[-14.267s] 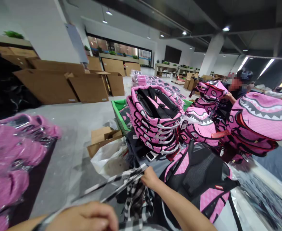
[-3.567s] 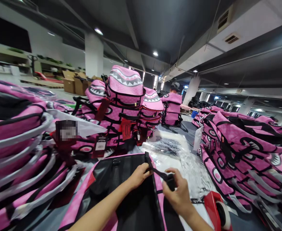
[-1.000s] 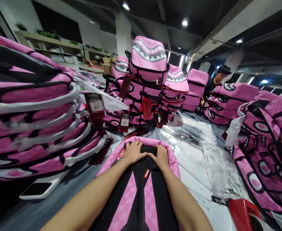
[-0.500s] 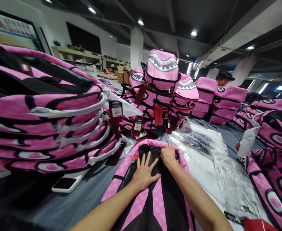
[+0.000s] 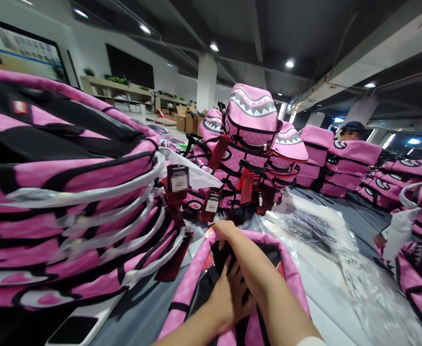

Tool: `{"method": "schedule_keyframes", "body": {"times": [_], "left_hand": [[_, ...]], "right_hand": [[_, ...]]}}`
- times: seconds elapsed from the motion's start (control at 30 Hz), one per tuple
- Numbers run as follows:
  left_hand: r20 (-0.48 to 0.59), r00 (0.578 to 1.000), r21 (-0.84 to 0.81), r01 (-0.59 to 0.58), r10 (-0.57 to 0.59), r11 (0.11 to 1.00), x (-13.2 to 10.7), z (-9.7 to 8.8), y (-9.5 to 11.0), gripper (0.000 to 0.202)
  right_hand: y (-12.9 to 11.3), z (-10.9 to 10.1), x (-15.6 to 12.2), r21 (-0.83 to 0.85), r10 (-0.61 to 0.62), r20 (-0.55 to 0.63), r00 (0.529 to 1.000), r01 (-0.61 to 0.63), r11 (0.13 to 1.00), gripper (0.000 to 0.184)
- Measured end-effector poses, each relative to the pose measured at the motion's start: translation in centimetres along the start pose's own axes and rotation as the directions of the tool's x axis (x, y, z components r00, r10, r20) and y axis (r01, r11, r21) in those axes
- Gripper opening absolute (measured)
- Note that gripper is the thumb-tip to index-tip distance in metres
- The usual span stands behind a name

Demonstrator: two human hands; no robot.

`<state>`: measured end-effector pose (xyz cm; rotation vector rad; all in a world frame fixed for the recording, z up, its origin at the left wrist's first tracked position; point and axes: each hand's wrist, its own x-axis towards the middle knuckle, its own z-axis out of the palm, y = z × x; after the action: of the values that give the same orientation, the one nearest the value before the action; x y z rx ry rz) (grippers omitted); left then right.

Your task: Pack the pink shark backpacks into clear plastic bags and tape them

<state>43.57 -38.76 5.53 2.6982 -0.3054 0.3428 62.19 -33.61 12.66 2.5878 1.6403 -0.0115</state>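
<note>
A pink-and-black backpack (image 5: 293,266) lies before me with its black strap side up. My right hand (image 5: 226,234) reaches across to its top left corner, and the fingers are bent over the pink edge there. Below it, partly behind the right forearm, my left hand (image 5: 222,294) rests on the black straps with its fingers apart. Just beyond the backpack's top edge hang dark red tags (image 5: 211,205) from a heap of pink shark-mouth backpacks (image 5: 251,108).
At left stands a tall stack of pink backpacks (image 5: 70,187) with wrapped handles, a white phone-like device (image 5: 76,329) beneath it. Clear plastic bags (image 5: 358,283) lie at right. More pink backpacks (image 5: 353,166) are piled behind, where a person in a dark cap (image 5: 353,127) is partly visible.
My right hand has moved left from the top middle of the backpack to its top left corner, crossing above my left hand. My left hand has slid slightly down. The view has shifted.
</note>
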Motion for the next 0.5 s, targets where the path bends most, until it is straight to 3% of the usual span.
{"method": "schedule_keyframes", "body": {"times": [0.13, 0.27, 0.37, 0.5], "left_hand": [[0.056, 0.995, 0.029, 0.077, -0.079, 0.997, 1.7, -0.7, -1.4, 0.054], [0.062, 0.992, 0.046, 0.11, -0.113, 0.993, 2.2, -0.6, -1.3, 0.05], [0.054, 0.992, 0.044, 0.11, -0.113, 0.993, 2.2, 0.0, -1.4, 0.056], [-0.057, 0.998, 0.094, 0.034, -0.029, 0.995, 1.9, 1.0, -2.0, 0.061]], "right_hand": [[-1.2, -0.1, 0.1, 0.035, 0.032, 0.056, 0.998, -0.034, 0.999, 0.036], [-1.4, -0.7, -5.6, 0.079, 0.036, -0.07, 0.997, -0.03, 0.996, 0.066], [1.7, -1.6, -11.4, 0.13, 0.09, -0.12, 0.989, -0.075, 0.989, 0.063], [8.5, -2.6, -17.6, 0.138, 0.363, -0.049, 0.93, -0.354, 0.925, 0.058]]}}
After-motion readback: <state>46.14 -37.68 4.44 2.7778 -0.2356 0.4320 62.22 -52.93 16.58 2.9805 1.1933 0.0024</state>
